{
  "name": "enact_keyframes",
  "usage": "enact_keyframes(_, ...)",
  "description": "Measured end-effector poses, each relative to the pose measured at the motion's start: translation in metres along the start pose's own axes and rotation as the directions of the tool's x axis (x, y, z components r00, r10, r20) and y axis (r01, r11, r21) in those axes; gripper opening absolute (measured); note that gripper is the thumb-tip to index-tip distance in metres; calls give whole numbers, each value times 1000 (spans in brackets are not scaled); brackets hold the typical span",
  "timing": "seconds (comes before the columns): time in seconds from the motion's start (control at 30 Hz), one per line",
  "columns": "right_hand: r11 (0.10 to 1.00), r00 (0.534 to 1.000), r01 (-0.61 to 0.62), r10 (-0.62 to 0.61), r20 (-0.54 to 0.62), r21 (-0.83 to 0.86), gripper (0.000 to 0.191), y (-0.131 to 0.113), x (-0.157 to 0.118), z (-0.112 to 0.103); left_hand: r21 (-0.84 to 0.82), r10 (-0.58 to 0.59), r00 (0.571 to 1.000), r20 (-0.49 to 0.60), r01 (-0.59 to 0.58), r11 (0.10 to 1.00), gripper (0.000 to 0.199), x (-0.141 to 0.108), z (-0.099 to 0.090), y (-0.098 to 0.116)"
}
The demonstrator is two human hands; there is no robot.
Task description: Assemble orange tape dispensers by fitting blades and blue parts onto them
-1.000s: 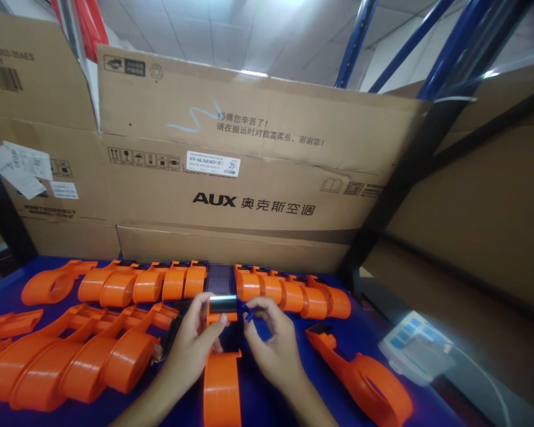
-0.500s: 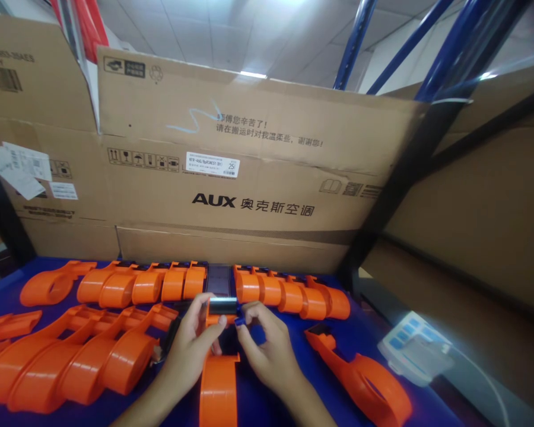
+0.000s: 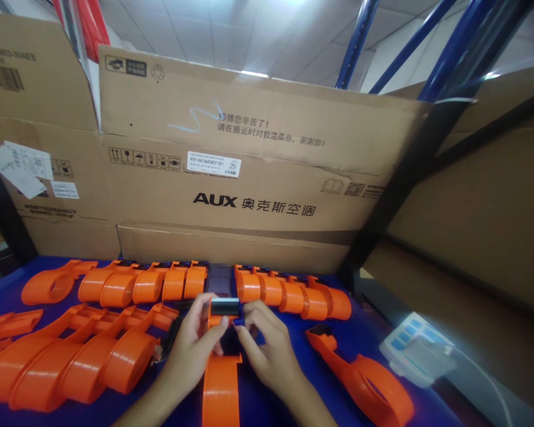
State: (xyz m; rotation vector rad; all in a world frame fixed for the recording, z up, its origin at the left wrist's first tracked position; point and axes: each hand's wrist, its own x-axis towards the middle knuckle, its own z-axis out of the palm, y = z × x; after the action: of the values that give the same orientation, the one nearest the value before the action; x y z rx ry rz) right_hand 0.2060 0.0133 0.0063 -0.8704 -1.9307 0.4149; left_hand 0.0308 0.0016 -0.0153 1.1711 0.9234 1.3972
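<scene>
An orange tape dispenser is held upright near the middle of the blue surface, its head topped by a black strip with a pale toothed edge. My left hand is closed round the left side of that head, thumb on its front. At the head's right side, my right hand pinches a small dark blue part between thumb and fingers. The dispenser's round body hangs below both hands.
Orange dispensers line the back of the blue surface, with several more at the left and one at the right. A dark flat object lies behind my hands. Cardboard stands behind; a white device sits right.
The view has shifted very slightly. Both hands keep their hold, and the dispenser's head is tilted a little differently.
</scene>
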Motion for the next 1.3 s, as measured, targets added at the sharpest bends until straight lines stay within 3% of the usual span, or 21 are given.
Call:
enact_keyframes(0.37, 999, 1000, 14, -13, -23, 44, 21, -5, 1, -7, -62, -15, 1000, 7, 15, 998, 39, 7, -2, -5)
enact_keyframes(0.5, 964, 979, -129, 161, -123, 233, 15, -4, 2, -8, -190, -55, 998, 16, 57, 980, 51, 5, 1, 5)
enact_keyframes(0.6, 876, 959, -244, 281, -29, 417, 30, -4, 3, -8, -252, -119, 987, 105, 143, 957, 63, -2, 5, 15)
enact_keyframes(0.73, 772, 946, -324, 273, 176, 547, 44, -5, 3, -10, -309, -200, 935, 293, 290, 906, 77, -11, 9, 22)
enact_keyframes(0.9, 716, 934, -357, 276, 226, 600, 46, -3, 2, -7, -277, -233, 894, 383, 352, 894, 84, -14, 6, 17)
enact_keyframes(1.0, 747, 937, -349, 290, 196, 567, 42, -3, 2, -2, -244, -221, 902, 371, 325, 914, 76, -13, 4, 13)
enact_keyframes(1.1, 774, 941, -337, 288, 175, 536, 38, -3, 2, 2, -223, -233, 927, 293, 303, 926, 64, -11, 4, 10)
enact_keyframes(1.3, 801, 948, -317, 288, 137, 508, 35, -3, 1, 5, -198, -274, 925, 262, 329, 923, 63, -10, 5, 7)
